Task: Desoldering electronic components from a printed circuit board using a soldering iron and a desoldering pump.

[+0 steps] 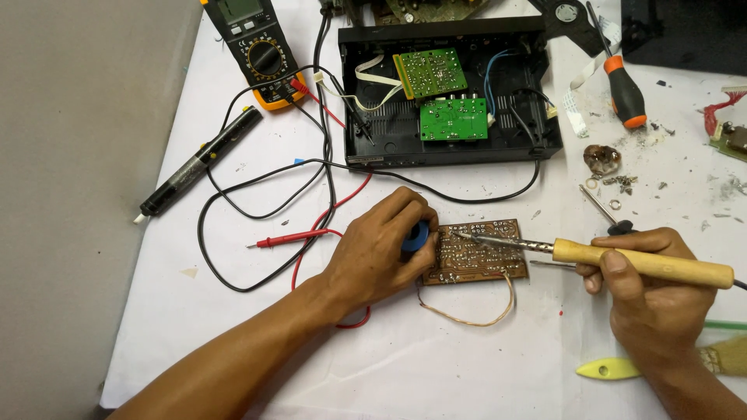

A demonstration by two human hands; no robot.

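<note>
Hands busy: right hand (650, 284) grips soldering iron (622, 258); left hand (381, 249) pins circuit board (476, 253).

Grey-green rectangular screen (238, 8) atop yellow-and-black multimeter (261, 50), far left of white worktop (436, 365), partly cropped.

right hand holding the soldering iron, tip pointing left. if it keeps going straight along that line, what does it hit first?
The right hand aims the soldering iron leftward; its tip already seems to touch the brown circuit board. Carrying on, it would likely meet the left hand gripping the blue part at the board's edge. Height is unclear.
</note>
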